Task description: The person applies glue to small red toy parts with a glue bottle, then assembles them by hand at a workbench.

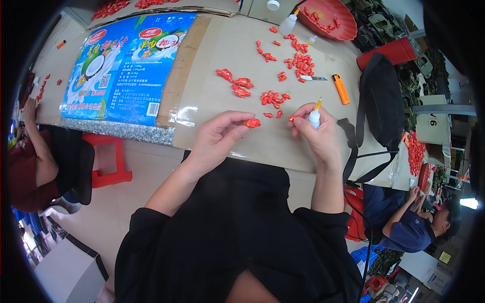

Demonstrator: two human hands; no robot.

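Note:
My left hand (218, 137) pinches a small glossy red moulded piece (252, 123) between thumb and fingertips. Close by on the right, my right hand (323, 139) has a small white squeeze bottle (314, 119) with a yellow pointed tip, tip upward, tucked among its fingers. A tiny red part (291, 118) shows at that hand's thumb and fingertip. The two hands are apart over the table's near edge. Beyond them lie a small cluster of red parts (273, 98) and several larger joined red pieces (241, 87).
Farther back are a heap of red parts (303, 64), a blade (313, 78), an orange lighter (341, 89), a larger white bottle (288, 24) and a red basin (333, 20). A black bag (378, 101) lies right, printed blue cardboard (126, 70) left. People sit at both sides.

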